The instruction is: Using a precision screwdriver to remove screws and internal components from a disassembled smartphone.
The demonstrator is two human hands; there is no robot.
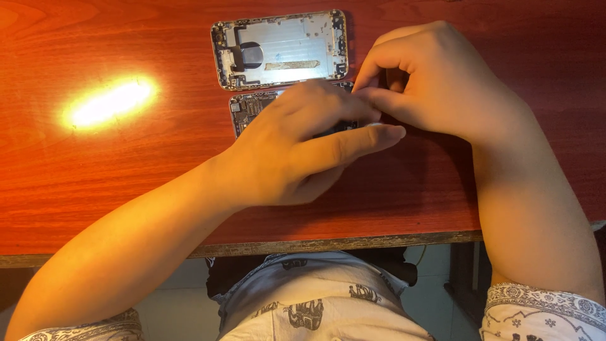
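Now our left hand (297, 148) lies curled over the phone circuit board (249, 107) on the red wooden table (126, 177), our right hand (429, 79) pinching at its edge; whether either grips anything, we cannot tell. Beyond, touching it, lies the opened phone shell (281, 47).

Both hands meet over an opened phone near the far edge of the reddish wooden table (126, 183). The left hand (303, 142) lies across the phone's dark circuit-board half (252, 107), hiding most of it. The right hand (435, 79), fingers curled, touches the left fingertips. The silver metal rear housing (281, 47) lies just beyond, inside up.
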